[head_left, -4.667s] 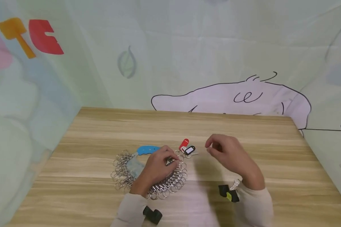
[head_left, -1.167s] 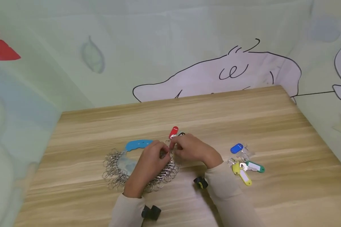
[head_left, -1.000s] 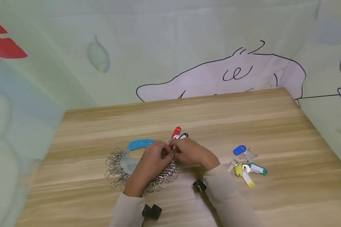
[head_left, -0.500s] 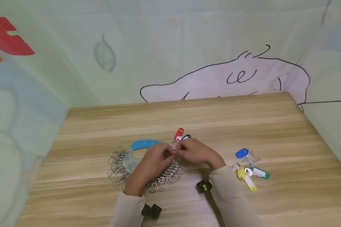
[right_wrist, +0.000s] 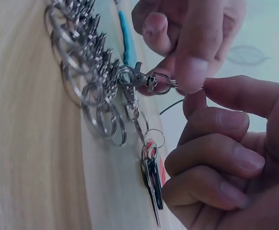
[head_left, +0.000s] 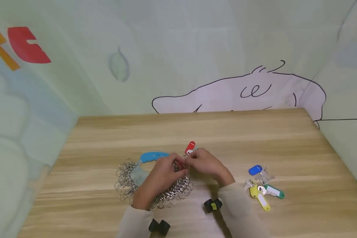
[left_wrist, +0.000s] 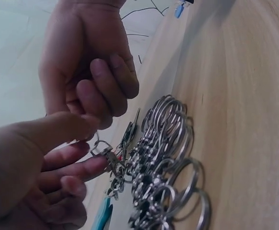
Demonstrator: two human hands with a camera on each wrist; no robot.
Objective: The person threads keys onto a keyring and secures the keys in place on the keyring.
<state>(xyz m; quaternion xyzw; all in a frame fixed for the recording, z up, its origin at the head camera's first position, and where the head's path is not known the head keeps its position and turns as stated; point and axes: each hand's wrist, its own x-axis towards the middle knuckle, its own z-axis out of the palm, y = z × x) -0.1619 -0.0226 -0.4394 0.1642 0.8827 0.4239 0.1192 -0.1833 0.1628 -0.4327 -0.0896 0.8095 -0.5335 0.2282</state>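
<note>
A pack of metal swivel clasps with split key rings fans out on the table, along a greyish band with a blue strip behind it. My left hand pinches a split ring on one clasp between thumb and fingers. From the other side, my right hand has its thumb and forefinger tips pinched at the same ring, other fingers curled. Most of that ring is hidden by the fingertips. Below hang keys with a red tag and a black tag.
To the right lie loose keys with a blue tag, a green tag and a yellow tag. A clear plastic piece sits beside the blue one. The wooden table ends at a printed cloth wall.
My right hand, earlier apart on the right, has come left to meet my left hand at the ring. Within the last second both stay together, fingertips shifting slightly; the black tag becomes covered in the head view.
</note>
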